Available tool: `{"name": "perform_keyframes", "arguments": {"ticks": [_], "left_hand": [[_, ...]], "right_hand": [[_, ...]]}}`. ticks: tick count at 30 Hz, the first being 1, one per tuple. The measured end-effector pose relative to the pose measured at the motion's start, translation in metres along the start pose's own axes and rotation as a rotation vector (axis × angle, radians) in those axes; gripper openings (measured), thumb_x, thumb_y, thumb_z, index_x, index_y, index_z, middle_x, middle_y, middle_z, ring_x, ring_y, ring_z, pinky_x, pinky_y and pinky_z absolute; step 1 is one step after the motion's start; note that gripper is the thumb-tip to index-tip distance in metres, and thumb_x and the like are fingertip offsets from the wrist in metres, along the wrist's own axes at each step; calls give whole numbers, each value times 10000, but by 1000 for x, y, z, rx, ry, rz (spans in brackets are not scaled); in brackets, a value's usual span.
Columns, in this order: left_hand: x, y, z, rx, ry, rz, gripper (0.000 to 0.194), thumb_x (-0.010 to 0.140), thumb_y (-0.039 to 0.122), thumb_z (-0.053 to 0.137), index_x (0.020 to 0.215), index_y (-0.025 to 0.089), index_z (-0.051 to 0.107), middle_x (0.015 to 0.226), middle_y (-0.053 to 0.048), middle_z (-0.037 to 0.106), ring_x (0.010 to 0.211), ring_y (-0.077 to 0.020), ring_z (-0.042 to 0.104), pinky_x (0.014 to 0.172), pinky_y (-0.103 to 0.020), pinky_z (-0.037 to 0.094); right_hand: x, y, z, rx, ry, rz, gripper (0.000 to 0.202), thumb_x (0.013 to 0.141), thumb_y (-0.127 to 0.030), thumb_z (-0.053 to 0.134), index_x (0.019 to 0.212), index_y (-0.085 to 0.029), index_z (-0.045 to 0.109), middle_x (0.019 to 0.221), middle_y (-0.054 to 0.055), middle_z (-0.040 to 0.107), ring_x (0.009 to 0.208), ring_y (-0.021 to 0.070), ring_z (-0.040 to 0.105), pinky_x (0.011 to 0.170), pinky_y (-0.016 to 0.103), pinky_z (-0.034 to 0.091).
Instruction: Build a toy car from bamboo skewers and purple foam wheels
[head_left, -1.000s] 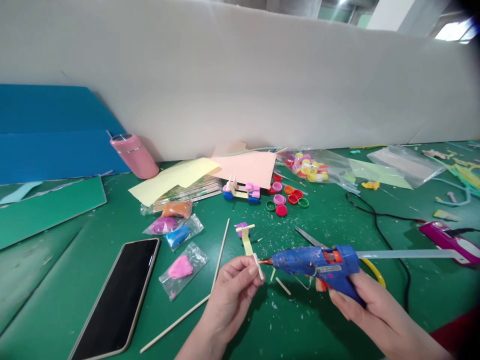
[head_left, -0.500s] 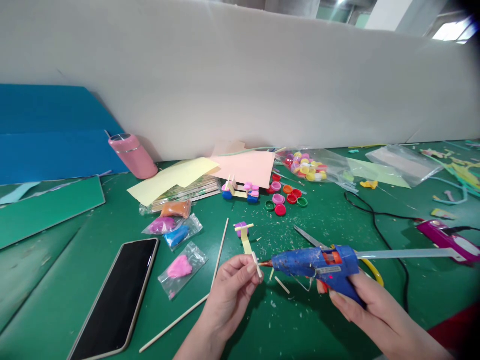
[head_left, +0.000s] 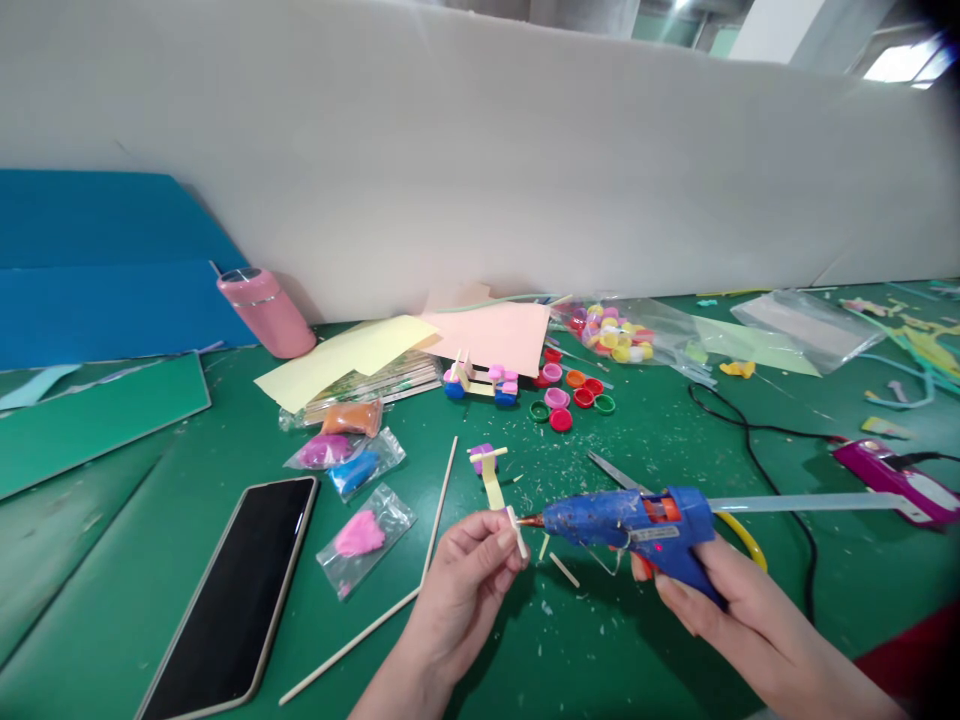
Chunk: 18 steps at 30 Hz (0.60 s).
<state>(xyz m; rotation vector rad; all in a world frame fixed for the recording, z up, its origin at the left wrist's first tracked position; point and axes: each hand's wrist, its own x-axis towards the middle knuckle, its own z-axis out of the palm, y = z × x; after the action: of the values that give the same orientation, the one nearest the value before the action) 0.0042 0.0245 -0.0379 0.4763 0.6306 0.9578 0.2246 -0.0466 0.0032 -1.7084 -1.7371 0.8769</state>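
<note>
My left hand (head_left: 469, 580) pinches a small pale stick piece (head_left: 518, 532) between thumb and fingers. My right hand (head_left: 750, 615) is wrapped round the handle of a blue glue gun (head_left: 637, 528), whose copper-coloured tip points left and is at or very close to the stick piece. A clear glue stick (head_left: 810, 503) protrudes from the back of the gun. Just beyond my left hand lies a small piece with a purple wheel, a crossbar and a pale yellow strip (head_left: 492, 485). Scissors (head_left: 615, 470) lie partly hidden behind the gun.
A phone (head_left: 232, 600) and thin wooden sticks (head_left: 352, 645) lie left of my hands. Bagged clay (head_left: 360, 535), a small wheeled model (head_left: 480, 382), coloured caps (head_left: 560, 419) and a pink bottle (head_left: 268, 312) stand farther back. A black cable (head_left: 757, 460) runs at the right.
The glue gun and my right hand have shifted very slightly left and up. The stick piece in my left hand has moved or turned a little.
</note>
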Motion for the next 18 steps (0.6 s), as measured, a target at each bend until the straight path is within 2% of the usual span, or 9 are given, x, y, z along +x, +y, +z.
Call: {"name": "perform_keyframes", "arguments": {"ticks": [4,12,15,18], "left_hand": [[0,0,-1,-1,0,10,88,713,163,668,638,127,641,516,13,556,476,-63,389,550,-211,324],[0,2,-2,-2,-10,14,105,741,146,635,638,131,643,521,17,566,463,-53,382,590,-215,341],[0,2,-3,-7,-12,14,108,740,144,637,633,130,643,524,16,570,464,-52,385,583,-209,340],[0,2,-3,-12,-14,14,109,738,144,639,630,128,643,515,17,564,466,-54,392,587,-207,345]], "right_hand": [[-2,2,-1,-44,-15,-35,226,847,-397,462,864,-213,593,655,15,570,544,147,538,481,210,492],[-4,3,0,-70,3,-27,320,845,-395,479,1120,-245,545,686,11,586,572,156,557,504,213,495],[-5,1,2,-33,33,-1,323,838,-408,488,1109,-249,561,723,18,604,627,169,571,550,222,501],[-7,-2,4,0,50,39,319,830,-430,492,1077,-249,583,682,10,588,592,166,549,529,224,488]]}}
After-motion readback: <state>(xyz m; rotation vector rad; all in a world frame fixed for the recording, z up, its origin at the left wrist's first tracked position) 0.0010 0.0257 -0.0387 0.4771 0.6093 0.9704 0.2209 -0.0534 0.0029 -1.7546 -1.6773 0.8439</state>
